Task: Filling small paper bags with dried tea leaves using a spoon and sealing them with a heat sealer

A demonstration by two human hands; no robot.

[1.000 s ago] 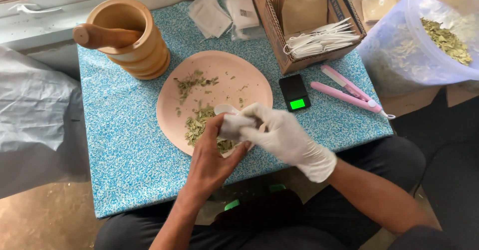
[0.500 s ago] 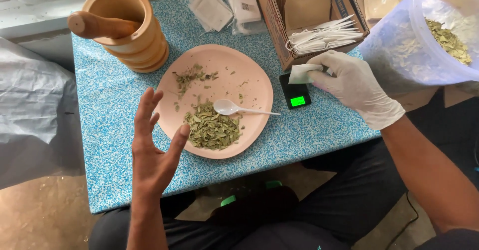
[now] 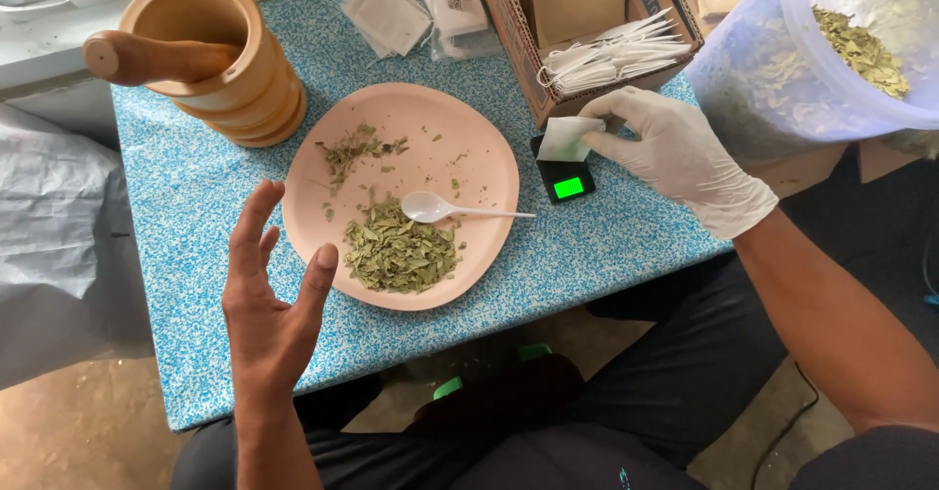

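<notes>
The sachet (image 3: pixel 569 139), small and white, sits on the pocket scale (image 3: pixel 565 175), whose display glows green. The gloved right hand (image 3: pixel 675 153) pinches the sachet's edge between thumb and fingers, holding it down on the scale. Just left of the scale is the pink plate (image 3: pixel 469 128), with a heap of dried leaves (image 3: pixel 399 251) at its near side and a smaller scatter (image 3: pixel 352 148) further back. A white spoon (image 3: pixel 440 208) lies on the plate, bowl at the heap, handle pointing at the scale. The bare left hand (image 3: pixel 269 299) hovers at the plate's near-left rim, fingers spread wide, holding nothing. Back left stands a wooden mortar (image 3: pixel 220 60) with its pestle (image 3: pixel 147 58) resting inside. Behind the scale, a cardboard box (image 3: pixel 518 35) holds more white sachets (image 3: pixel 611 58). Far right, a clear tub (image 3: pixel 802 69) of leaves. All on a blue speckled table (image 3: pixel 196 206).
</notes>
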